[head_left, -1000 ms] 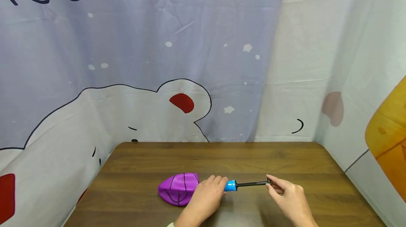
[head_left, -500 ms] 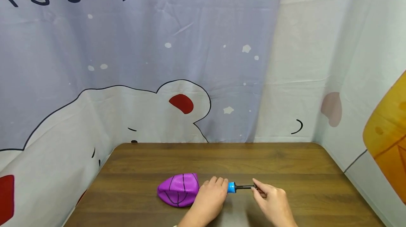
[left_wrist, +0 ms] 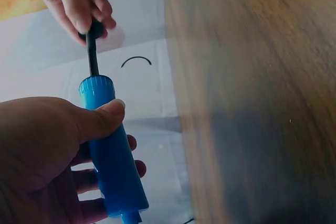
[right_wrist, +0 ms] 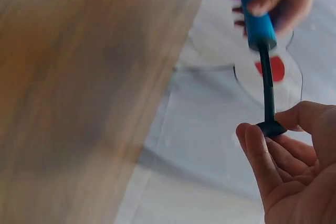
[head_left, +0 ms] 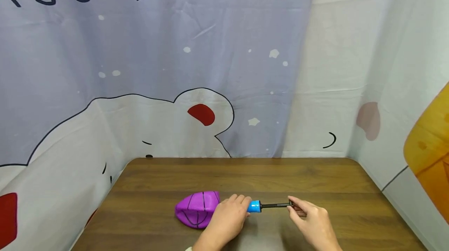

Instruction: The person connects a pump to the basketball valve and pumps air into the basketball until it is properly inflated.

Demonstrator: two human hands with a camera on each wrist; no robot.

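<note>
My left hand (head_left: 229,218) grips the blue barrel of a small hand pump (left_wrist: 118,166), thumb on one side and fingers curled round the other. A black rod runs out of the barrel's end. At its tip, my right hand (head_left: 313,220) pinches the black handle (right_wrist: 271,128) between thumb and fingers. Left of my left hand is a purple ball (head_left: 198,210) with black lines, limp and partly caved in. In the head view my left hand covers the spot between ball and pump; the right wrist view has the pump's narrow end against the purple ball.
A brown wooden table (head_left: 158,181) lies beneath the hands. Printed cloth (head_left: 245,68) hangs behind its far edge and along both sides.
My right hand first pushed the rod left into the barrel, then drew it partway out again to the right. The left hand and the ball stayed nearly in place.
</note>
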